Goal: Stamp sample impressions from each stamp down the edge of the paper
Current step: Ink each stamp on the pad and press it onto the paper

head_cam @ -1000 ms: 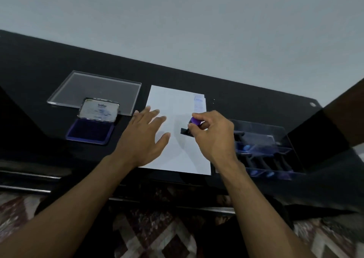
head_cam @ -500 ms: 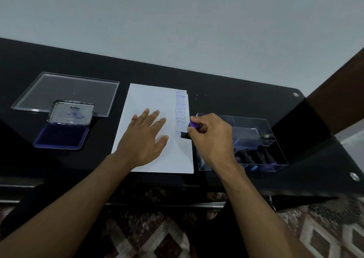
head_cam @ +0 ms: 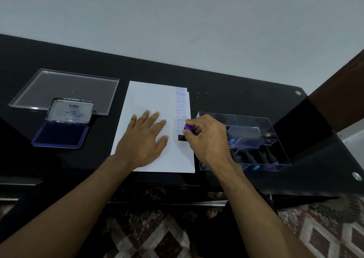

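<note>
While the right hand grips the stamp by its purple knob, its black base sits on the paper at the right edge, just below a column of blue prints. Left hand lies flat on the sheet, fingers spread. Clear box of stamps sits right, open ink pad left on the black surface.

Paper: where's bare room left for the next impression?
Bare strip on the paper below the stamp, down to the near right corner. The left hand presses the middle; the right hand grips the stamp. The right edge above is crowded with impressions.
</note>
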The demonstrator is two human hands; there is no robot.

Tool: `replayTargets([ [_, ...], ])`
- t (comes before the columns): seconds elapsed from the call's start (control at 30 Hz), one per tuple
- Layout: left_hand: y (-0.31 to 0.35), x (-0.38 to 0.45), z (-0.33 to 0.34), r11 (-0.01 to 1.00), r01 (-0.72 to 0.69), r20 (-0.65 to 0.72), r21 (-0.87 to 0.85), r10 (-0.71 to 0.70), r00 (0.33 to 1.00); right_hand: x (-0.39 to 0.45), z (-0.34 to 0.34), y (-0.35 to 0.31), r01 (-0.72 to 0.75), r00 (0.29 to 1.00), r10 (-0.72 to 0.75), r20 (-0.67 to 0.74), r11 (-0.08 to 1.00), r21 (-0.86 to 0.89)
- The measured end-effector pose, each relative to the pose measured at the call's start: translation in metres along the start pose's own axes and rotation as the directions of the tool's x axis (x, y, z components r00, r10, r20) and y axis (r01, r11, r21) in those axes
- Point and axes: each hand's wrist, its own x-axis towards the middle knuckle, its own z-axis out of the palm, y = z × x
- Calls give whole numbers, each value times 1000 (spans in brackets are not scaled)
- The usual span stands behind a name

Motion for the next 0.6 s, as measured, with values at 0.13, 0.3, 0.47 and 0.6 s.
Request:
replayTargets([
  [0.13, 0, 1, 0, 1000, 6, 4, 10, -6, 1000, 1, 2, 0, 4, 1000, -3, 9, 1000, -25],
  [0.3, 3, 1, -3, 1000, 22, 13, 2, -22, 1000, 2, 6, 0, 9, 1000, -8, 20, 998, -58],
  [0.47, 1, 2, -3, 999, 31, 27, 13, -31, 999, 3, 8, 2, 21, 1000, -19, 22, 997, -80],
  [0.6, 1, 3, -3, 999, 37, 29, 15, -37, 999, 3, 10, 3, 42, 999, -39, 34, 994, -99],
])
